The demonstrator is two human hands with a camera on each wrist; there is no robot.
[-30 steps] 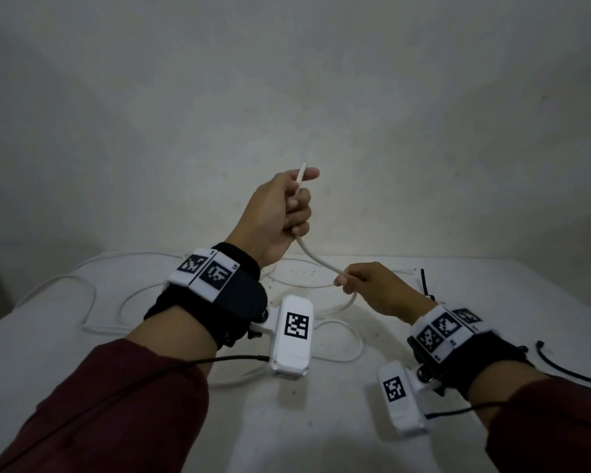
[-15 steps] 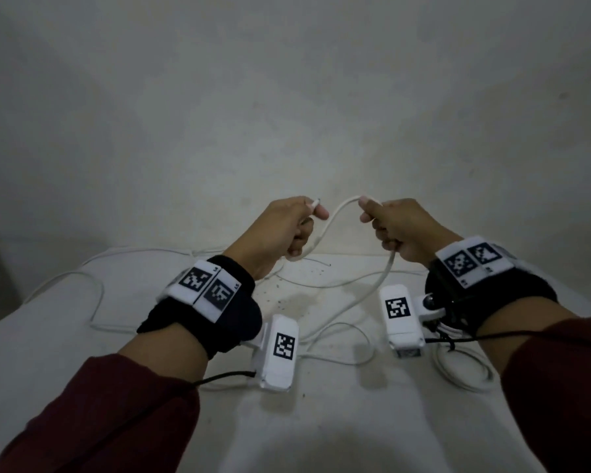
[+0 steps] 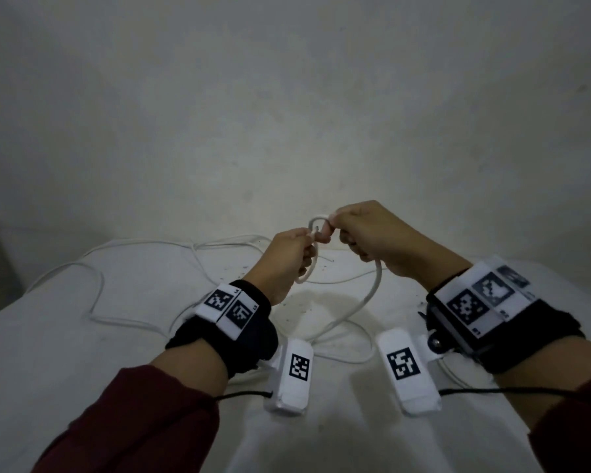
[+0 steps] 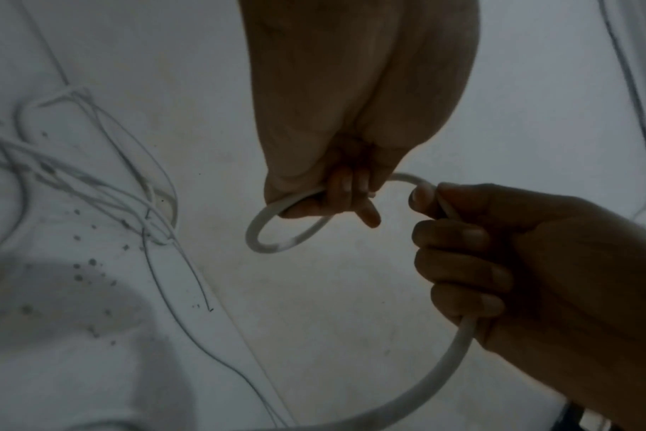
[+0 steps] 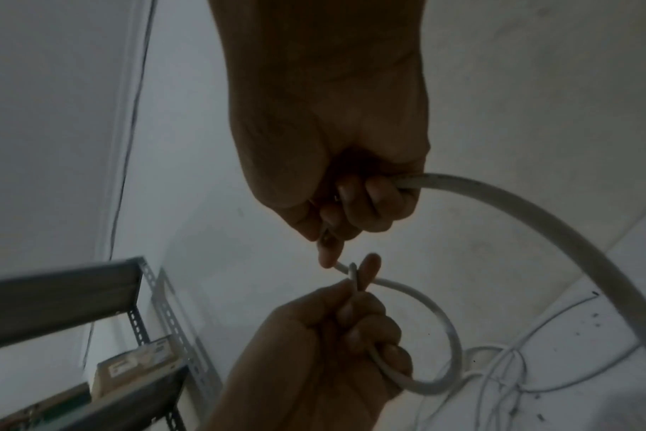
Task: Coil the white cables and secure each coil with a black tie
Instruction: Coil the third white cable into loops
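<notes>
Holding both hands raised above the white table (image 3: 65,353), we grip one white cable (image 3: 376,285) between them. Our left hand (image 3: 287,257) has its fingers curled round the cable near its free end, which stands up beside the thumb in the right wrist view. A small loop (image 4: 277,233) of the cable hangs below that fist, closed on itself at the fingers. Our right hand (image 3: 379,240) is also curled round the cable: forefinger and thumb pinch it just beside the left hand, and the lower fingers wrap a second stretch of it. Between the two hands the cable forms a short arch (image 3: 316,220). From the bottom of the right fist the cable runs down in a long curve to the table and joins further turns lying there (image 3: 348,339).

More white cables (image 3: 99,291) lie loose on the far left part of the table, some crossing one another. A thin dark wire (image 4: 189,280) lies among them. In the right wrist view a metal shelf frame (image 5: 155,294) with a box (image 5: 133,367) on it stands beside the table.
</notes>
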